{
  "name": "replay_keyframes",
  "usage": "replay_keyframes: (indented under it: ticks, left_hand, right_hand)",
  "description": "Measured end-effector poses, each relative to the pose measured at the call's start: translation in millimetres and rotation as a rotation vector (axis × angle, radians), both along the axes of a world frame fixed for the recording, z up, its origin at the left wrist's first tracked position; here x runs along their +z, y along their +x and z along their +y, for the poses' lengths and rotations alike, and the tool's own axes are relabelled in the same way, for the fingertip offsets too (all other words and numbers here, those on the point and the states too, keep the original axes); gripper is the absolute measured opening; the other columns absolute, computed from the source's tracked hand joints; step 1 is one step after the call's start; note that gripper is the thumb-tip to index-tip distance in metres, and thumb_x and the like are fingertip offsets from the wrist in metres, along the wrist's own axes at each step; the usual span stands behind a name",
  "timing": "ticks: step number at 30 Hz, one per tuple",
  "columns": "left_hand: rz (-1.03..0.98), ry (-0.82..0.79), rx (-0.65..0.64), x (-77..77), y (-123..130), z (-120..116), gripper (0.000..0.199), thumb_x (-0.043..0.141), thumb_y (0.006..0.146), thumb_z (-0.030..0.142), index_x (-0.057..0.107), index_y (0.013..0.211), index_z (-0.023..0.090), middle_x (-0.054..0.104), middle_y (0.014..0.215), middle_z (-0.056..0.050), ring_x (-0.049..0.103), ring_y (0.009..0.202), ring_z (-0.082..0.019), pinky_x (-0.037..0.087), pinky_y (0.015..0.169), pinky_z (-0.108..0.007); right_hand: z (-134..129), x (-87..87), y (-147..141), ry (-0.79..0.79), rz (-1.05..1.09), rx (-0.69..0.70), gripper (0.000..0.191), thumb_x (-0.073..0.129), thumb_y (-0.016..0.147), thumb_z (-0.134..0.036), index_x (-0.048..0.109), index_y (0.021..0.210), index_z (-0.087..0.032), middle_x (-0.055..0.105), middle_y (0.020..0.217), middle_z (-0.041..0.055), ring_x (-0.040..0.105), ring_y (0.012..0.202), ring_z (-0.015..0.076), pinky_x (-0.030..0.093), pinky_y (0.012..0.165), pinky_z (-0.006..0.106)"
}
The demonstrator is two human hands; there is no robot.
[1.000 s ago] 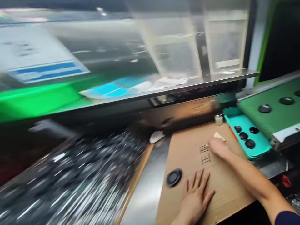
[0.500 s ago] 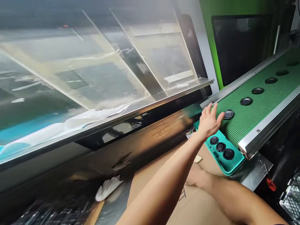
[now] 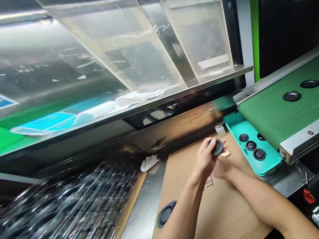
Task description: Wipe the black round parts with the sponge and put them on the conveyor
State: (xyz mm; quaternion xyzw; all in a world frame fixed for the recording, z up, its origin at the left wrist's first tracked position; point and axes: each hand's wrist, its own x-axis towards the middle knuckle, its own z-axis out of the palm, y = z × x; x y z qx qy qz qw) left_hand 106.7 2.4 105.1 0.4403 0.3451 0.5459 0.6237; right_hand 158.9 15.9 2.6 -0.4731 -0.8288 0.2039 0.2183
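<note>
My left hand (image 3: 205, 157) is closed on a black round part (image 3: 217, 147), a shallow disc held above the cardboard sheet (image 3: 183, 169). My right hand (image 3: 221, 167) is low over the cardboard just behind it. Its fingers are mostly hidden by my left hand, so I cannot see whether it grips anything. A pale flat piece (image 3: 225, 153) shows beside its fingers. Another black round part (image 3: 165, 215) lies on the cardboard, partly covered by my left forearm.
A teal tray (image 3: 266, 167) with several black round parts stands under the end of a green conveyor belt (image 3: 264, 108). More black discs (image 3: 291, 96) lie on the belt. Shiny dark pieces (image 3: 82, 202) fill the lower left. A white cloth (image 3: 149, 163) lies beside the cardboard.
My left hand, open over the belt's end before, has come back toward me over the cardboard with a black round part in it. The view has swung left.
</note>
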Motion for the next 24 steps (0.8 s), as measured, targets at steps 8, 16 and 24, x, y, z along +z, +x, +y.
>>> replay_keyframes:
  ticks: [8,16,24]
  left_hand:
    - [-0.551,-0.325,0.179,-90.7,-108.4,-20.3,0.044,0.033,0.102,0.038,0.066,0.090,0.012,0.071,0.093,-0.016,0.068,0.079,-0.024,0.048,0.056,-0.030]
    - [-0.659,-0.324,0.169,-101.6,-99.8,-1.2,0.042,0.033,0.101,0.030,0.070,0.094,0.009,0.072,0.097,-0.015,0.067,0.085,-0.022,0.051,0.067,-0.031]
    - [-0.606,-0.389,0.099,-107.0,-85.9,-4.5,0.040,0.038,0.103,0.034,0.070,0.097,0.012,0.074,0.108,-0.014,0.066,0.113,-0.024,0.050,0.105,-0.039]
  right_hand:
    - [3.4,-7.0,7.2,0.193,-0.203,0.025,0.024,0.045,0.099,-0.022,0.064,0.112,-0.019,0.066,0.107,0.0103,0.062,0.100,0.0235,0.049,0.083,0.033]
    - [0.6,9.8,-7.2,0.392,0.282,-0.167,0.019,0.053,0.097,-0.030,0.067,0.105,-0.019,0.066,0.097,0.0079,0.061,0.091,0.0209,0.048,0.084,0.031]
    - [-15.4,-0.5,-30.1,0.336,0.026,-0.057,0.016,0.048,0.096,-0.024,0.063,0.098,-0.022,0.064,0.104,0.0066,0.061,0.091,0.0196,0.046,0.078,0.028]
